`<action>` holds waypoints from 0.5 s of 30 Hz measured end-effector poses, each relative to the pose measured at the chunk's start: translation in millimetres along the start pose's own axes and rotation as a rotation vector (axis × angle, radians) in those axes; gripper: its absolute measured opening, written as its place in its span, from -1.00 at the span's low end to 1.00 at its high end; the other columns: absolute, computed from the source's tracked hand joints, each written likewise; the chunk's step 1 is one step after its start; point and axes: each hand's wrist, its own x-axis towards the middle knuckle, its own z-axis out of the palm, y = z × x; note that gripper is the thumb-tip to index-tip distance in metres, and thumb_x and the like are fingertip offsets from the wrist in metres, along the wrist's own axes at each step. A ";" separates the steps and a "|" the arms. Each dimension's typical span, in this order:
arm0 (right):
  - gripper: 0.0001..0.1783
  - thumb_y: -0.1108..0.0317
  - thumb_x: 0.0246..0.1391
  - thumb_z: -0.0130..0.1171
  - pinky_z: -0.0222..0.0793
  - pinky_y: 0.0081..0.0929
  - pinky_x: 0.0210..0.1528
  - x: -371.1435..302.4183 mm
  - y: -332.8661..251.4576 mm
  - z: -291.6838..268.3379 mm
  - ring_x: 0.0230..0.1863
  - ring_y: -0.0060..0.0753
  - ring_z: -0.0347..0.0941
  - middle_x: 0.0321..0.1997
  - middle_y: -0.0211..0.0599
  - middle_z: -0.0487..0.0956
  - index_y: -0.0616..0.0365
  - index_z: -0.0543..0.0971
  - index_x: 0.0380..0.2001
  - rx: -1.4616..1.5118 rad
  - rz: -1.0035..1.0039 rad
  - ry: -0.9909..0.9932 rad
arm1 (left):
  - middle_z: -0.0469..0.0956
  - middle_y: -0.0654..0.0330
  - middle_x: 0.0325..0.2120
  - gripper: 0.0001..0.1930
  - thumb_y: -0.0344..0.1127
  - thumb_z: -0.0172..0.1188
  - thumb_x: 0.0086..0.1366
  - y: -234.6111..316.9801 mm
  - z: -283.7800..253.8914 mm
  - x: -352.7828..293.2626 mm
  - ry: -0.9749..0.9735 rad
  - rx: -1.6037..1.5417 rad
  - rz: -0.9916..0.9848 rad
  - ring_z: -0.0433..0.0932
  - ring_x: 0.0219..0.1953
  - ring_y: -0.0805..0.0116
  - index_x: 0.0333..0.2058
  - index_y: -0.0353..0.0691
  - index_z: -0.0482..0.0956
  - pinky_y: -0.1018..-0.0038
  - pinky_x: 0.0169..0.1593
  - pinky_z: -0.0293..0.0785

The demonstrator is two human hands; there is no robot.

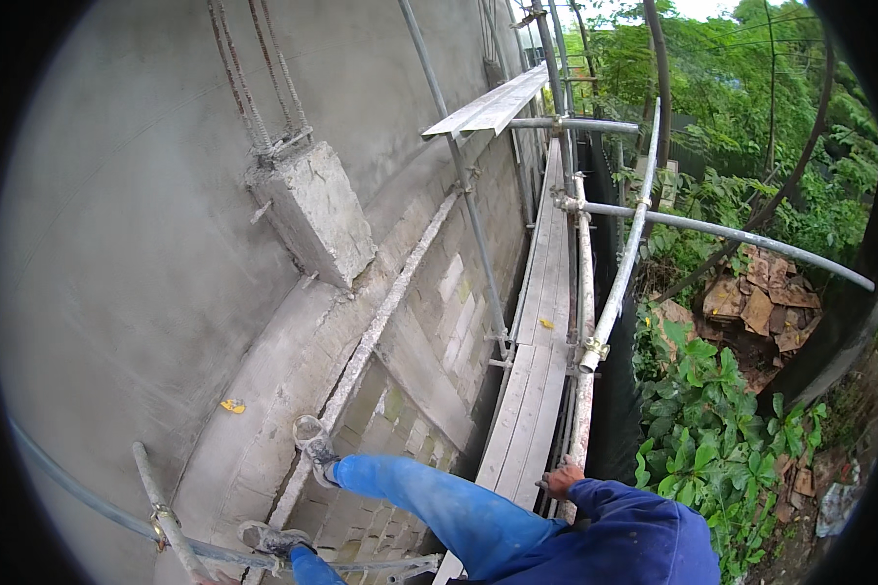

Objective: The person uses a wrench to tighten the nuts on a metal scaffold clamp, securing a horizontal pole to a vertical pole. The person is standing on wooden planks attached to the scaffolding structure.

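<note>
My right hand (563,479) is closed round a whitish, plaster-spattered scaffold pipe (583,409) at lower centre right, under a dark blue sleeve. At the bottom left edge, only a sliver of my left hand (217,579) shows, closed on a short grey scaffold pipe (171,526); most of its fingers are cut off. My legs in blue jeans (449,507) reach left. One dusty shoe (312,444) rests on a rough, mortar-crusted pipe (380,327) along the wall, and the other shoe (275,538) is lower down beside it.
Metal scaffold planks (527,390) run below, with a higher plank (488,107) farther off. A concrete stub (317,214) with rusty rebar juts from the grey plastered wall (127,253). Pipes cross at right (741,236), beyond them green plants (693,419) and a pile of brown slabs (761,297).
</note>
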 end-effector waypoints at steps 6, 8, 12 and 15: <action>-0.39 -0.17 0.37 -0.31 -0.11 0.15 0.37 3.6 2.2 7.0 0.03 -0.04 0.54 -0.17 -0.14 0.68 -0.01 0.63 -0.11 -0.003 0.007 0.029 | 0.48 0.04 -0.63 -0.29 0.39 0.10 0.09 2.2 13.5 -9.3 -0.172 0.018 -0.077 0.44 -0.60 0.01 -0.34 -0.28 0.66 -0.14 -0.30 0.43; -0.40 -0.17 0.37 -0.31 -0.07 0.14 0.34 -0.7 2.1 2.7 0.01 -0.03 0.55 -0.18 -0.15 0.68 -0.02 0.63 -0.12 -0.022 0.007 0.021 | 0.50 0.04 -0.60 -0.31 0.39 0.12 0.05 4.3 4.1 -3.2 -0.221 -0.024 -0.091 0.46 -0.57 -0.01 -0.36 -0.26 0.66 -0.22 -0.29 0.41; -0.41 -0.17 0.37 -0.31 -0.02 0.10 0.28 -2.3 2.0 0.2 -0.02 -0.03 0.56 -0.20 -0.16 0.68 -0.03 0.63 -0.14 -0.019 0.000 0.019 | 0.54 0.06 -0.52 -0.34 0.39 0.16 -0.01 5.7 -3.3 4.7 -0.289 -0.063 -0.099 0.49 -0.52 -0.03 -0.36 -0.19 0.66 -0.36 -0.23 0.35; -0.41 -0.17 0.37 -0.31 -0.03 0.09 0.28 0.1 6.5 5.9 -0.02 -0.05 0.56 -0.19 -0.17 0.68 -0.03 0.62 -0.12 -0.015 0.000 0.029 | 0.55 0.09 -0.47 -0.40 0.39 0.15 0.02 7.4 -15.2 14.3 -0.225 -0.057 -0.050 0.48 -0.49 -0.03 -0.34 -0.07 0.67 -0.33 -0.24 0.35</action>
